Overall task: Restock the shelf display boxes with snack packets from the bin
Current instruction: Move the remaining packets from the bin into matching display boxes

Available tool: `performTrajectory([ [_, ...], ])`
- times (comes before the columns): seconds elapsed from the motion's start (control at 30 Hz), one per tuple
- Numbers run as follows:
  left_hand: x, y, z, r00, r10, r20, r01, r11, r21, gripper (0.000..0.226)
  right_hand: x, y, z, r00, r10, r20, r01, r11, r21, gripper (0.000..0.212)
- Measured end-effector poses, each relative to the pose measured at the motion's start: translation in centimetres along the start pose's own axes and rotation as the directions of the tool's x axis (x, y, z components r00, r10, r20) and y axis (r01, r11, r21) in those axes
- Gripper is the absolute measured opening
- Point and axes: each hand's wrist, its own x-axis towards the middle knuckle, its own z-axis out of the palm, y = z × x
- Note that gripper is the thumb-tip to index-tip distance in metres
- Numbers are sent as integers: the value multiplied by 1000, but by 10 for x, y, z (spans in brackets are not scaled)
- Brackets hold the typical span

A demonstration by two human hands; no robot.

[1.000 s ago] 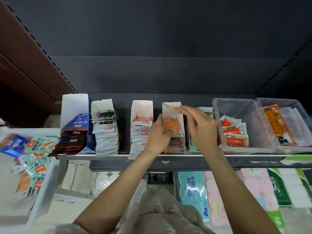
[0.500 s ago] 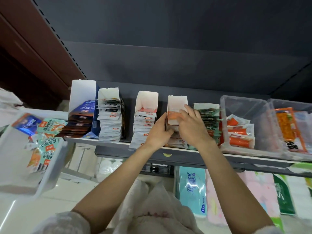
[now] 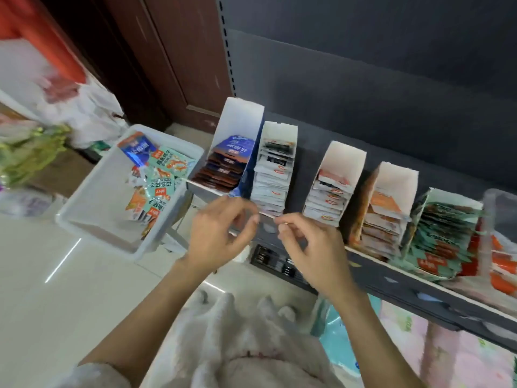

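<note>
Back wall: dark grey shelving panel [image 3: 377,88]
Left: reddish-brown wooden door [image 3: 167,57]
Floor: pale glossy tiles [image 3: 56,303] with a bright light streak

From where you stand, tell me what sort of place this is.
Probably a small shop aisle: a dark retail shelf lined with display boxes of snack packets, a white restocking bin beside it, and wrapped tissue packs below.
</note>
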Motion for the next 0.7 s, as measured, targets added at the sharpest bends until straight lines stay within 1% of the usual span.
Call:
performTrajectory([
  [0.03, -11, -20, -15, 998, -66, -22, 67, 997, 44, 20, 6, -9, 19, 998, -10, 61, 11, 1000, -5, 24],
  [0.07, -23, -43, -30, 986, -163, -23, 164, 983, 84, 23, 12, -17, 40, 991, -15, 130, 17, 1000, -13, 23],
  [0.13, -46, -93, -57, 927, -375, -2, 371, 915, 161, 27, 25, -32, 85, 967, 6, 256, -2, 1000, -16, 19],
  [0.23, -74, -186, -89, 775, -626, 85, 590, 766, 256, 26, 49, -51, 156, 925, 48, 377, -59, 998, 18, 21],
  [0.33, -86, -275, -109, 593, -793, 144, 751, 608, 256, 39, 77, -69, 225, 911, 84, 404, -107, 994, 34, 25],
  [0.4, -87, -326, -114, 487, -854, 184, 819, 519, 244, 49, 99, -79, 270, 907, 131, 401, -133, 991, -22, 27],
  [0.47, -87, -366, -111, 415, -870, 266, 847, 476, 237, 59, 119, -86, 313, 890, 200, 410, -181, 980, -84, 32],
  [0.6, -85, -414, -99, 343, -850, 400, 849, 463, 256, 75, 142, -92, 385, 857, 369, 359, -298, 924, -238, 49],
  [0.7, -84, -428, -84, 340, -824, 453, 817, 497, 292, 85, 151, -94, 418, 814, 498, 298, -387, 849, -360, 60],
])
